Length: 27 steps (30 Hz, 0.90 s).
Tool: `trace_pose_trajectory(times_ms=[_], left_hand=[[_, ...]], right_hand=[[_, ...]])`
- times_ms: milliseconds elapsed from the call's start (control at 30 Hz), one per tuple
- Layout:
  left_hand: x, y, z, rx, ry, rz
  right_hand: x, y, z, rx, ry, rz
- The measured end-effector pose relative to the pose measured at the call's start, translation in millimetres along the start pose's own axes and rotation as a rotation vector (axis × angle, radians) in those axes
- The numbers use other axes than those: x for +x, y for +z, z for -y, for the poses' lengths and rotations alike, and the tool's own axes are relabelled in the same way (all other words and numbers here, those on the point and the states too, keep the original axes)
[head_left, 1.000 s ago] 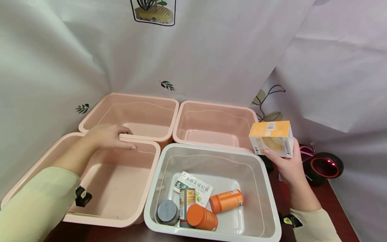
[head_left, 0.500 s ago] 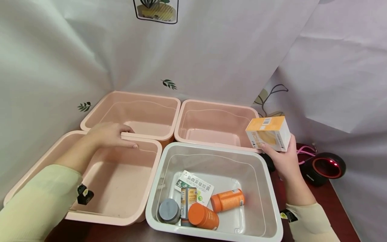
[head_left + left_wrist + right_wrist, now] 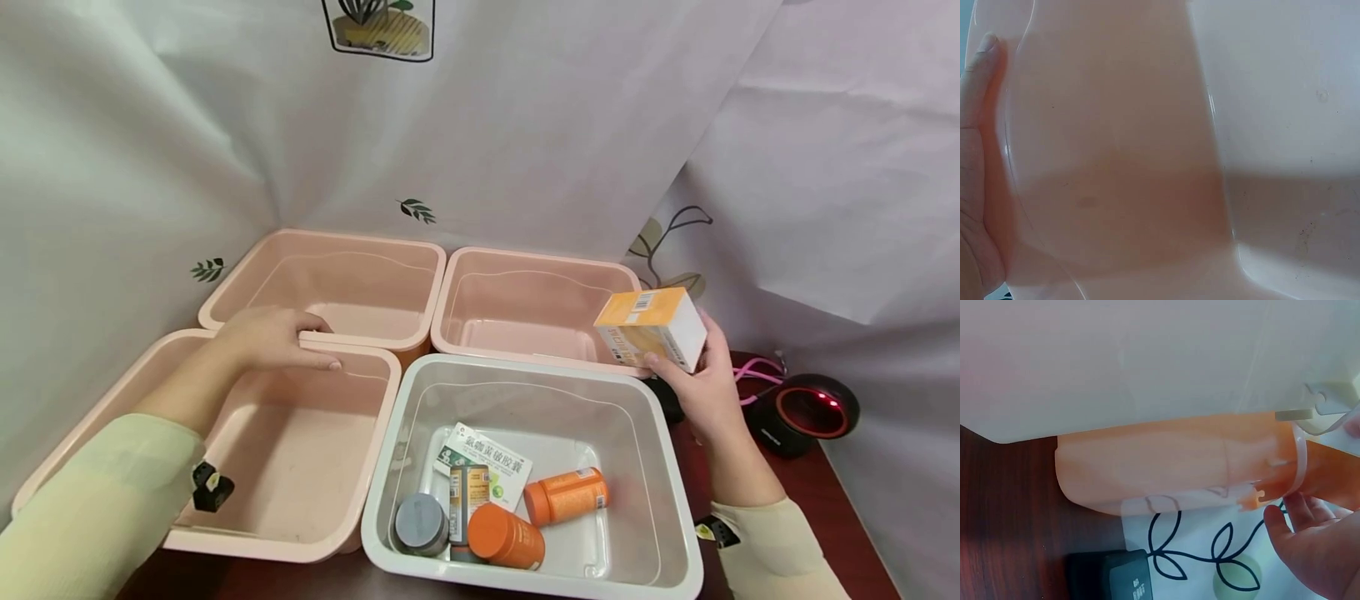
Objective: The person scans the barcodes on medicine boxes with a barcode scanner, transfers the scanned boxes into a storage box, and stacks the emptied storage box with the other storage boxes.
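My right hand holds an orange and white box of adhesive bandages, over the right rim of the back right pink bin. In the right wrist view the hand's thumb and fingers are at the edge of the bandage box. My left hand grips the rim between the two left pink bins, its thumb inside the front left pink bin and its fingers over the far side, partly hidden. The left wrist view shows that thumb along the bin wall.
A white bin at the front holds a flat medicine box, orange bottles, a yellow-grey bottle and a grey-lidded jar. Another pink bin stands back left. A black round device is at right.
My right hand has moved the bandage box left, toward the back right pink bin, turning it slightly. The left hand has stayed on the rim.
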State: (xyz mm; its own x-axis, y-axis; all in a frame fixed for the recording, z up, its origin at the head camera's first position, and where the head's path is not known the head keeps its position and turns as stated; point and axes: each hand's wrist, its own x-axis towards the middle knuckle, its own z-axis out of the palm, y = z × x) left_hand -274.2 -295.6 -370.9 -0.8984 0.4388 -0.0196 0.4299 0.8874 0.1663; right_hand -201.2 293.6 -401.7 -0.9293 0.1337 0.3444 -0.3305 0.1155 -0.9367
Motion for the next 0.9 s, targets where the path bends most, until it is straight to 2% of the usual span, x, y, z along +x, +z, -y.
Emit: trace_pose_trajectory(times_ms=[200, 567, 767, 900], left_hand=[[-0.8, 1.6, 2.2, -0.002, -0.003, 0.003], [-1.5, 1.6, 1.8, -0.005, -0.007, -0.002], [-1.6, 1.0, 1.5, -0.006, -0.004, -0.002], [-1.1, 1.9, 2.5, -0.002, 0.0, -0.002]], right_hand=[[-1.8, -0.3, 1.1, 0.051, -0.022, 0.058], [-5.5, -1.2, 8.5, 0.054, -0.072, 0.127], [-2.4, -10.3, 19.4, 0.055, -0.195, 0.266], [2.7, -13.9, 33.3, 0.123, -0.3, 0.322]])
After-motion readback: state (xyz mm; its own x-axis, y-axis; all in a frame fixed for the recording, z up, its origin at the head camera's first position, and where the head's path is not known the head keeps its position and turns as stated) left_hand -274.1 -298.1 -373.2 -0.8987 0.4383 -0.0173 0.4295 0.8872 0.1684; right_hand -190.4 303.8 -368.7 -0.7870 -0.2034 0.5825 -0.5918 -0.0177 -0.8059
